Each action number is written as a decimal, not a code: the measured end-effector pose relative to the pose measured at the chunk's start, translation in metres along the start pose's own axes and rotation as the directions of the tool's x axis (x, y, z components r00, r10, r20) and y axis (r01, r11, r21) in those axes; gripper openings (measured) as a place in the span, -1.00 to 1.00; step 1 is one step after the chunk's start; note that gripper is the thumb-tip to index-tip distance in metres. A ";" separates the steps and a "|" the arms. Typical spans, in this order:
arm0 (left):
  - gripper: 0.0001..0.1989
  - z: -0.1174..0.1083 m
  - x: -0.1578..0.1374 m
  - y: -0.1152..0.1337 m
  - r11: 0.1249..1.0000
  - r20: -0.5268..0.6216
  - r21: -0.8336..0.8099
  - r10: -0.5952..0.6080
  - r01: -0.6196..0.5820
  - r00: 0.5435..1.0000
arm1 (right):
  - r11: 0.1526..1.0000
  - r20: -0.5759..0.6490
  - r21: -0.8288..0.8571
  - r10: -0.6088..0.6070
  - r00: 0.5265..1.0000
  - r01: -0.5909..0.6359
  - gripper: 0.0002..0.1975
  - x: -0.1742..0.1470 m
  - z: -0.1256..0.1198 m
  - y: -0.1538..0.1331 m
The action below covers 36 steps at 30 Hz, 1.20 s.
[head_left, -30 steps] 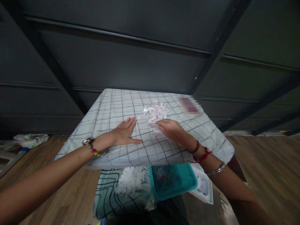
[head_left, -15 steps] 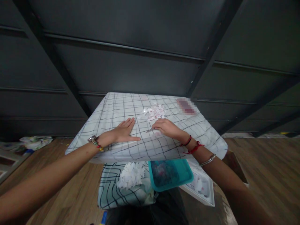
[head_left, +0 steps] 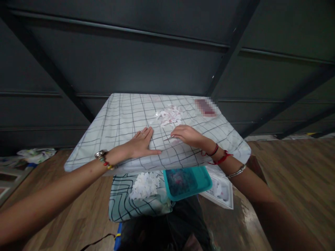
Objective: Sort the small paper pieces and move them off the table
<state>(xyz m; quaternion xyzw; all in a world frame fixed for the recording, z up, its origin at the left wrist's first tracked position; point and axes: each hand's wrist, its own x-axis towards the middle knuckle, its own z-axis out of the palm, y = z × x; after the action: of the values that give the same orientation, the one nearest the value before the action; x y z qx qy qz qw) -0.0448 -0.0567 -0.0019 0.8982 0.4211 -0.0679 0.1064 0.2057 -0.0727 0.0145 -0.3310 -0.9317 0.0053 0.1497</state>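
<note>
My left hand (head_left: pixel 138 144) lies flat on the white checked cloth (head_left: pixel 125 118), its fingers stretched and its thumb pointing right. Over the cloth's right half, my right hand (head_left: pixel 187 135) is closed, palm down, on a small pointed metal tool (head_left: pixel 173 136). Most of that tool is hidden under the fingers, so its exact kind is unclear. A pale, see-through scrap (head_left: pixel 176 141) shows under the right hand. Just beyond both hands sits a loose pile of small white and pinkish pieces (head_left: pixel 170 115).
A pixelated dark red item (head_left: pixel 206 107) lies at the cloth's far right. Below the near edge are a patterned green cloth (head_left: pixel 119 205) bearing a white heap (head_left: pixel 146 184), a teal tray (head_left: pixel 205 179) and a white box (head_left: pixel 229 200). A dark panelled wall (head_left: pixel 146 62) stands behind.
The view has tilted down a little, so the table sits higher in it. My right hand still holds the metal tool, which now shows less. The left hand stays flat.
</note>
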 end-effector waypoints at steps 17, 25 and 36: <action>0.17 -0.001 -0.002 0.010 1.000 0.029 -0.010 -0.021 0.021 0.999 | 0.933 0.007 -0.210 0.300 0.954 -0.292 -0.72 -0.022 -0.010 -0.026; 0.17 -0.002 -0.005 0.012 1.000 0.044 -0.006 -0.019 0.019 0.999 | 0.975 -0.008 -0.109 0.194 0.981 -0.193 -0.72 -0.015 -0.009 -0.051; 0.17 0.001 -0.005 0.010 1.000 0.022 -0.030 -0.002 0.002 1.000 | 0.997 0.147 -0.004 0.075 0.986 -0.076 -0.84 -0.020 -0.014 -0.041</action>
<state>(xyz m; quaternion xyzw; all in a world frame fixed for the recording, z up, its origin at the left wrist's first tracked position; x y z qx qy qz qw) -0.0407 -0.0670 -0.0005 0.8953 0.4218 -0.0718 0.1243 0.1991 -0.1188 0.0270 -0.3646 -0.9270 0.0362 0.0804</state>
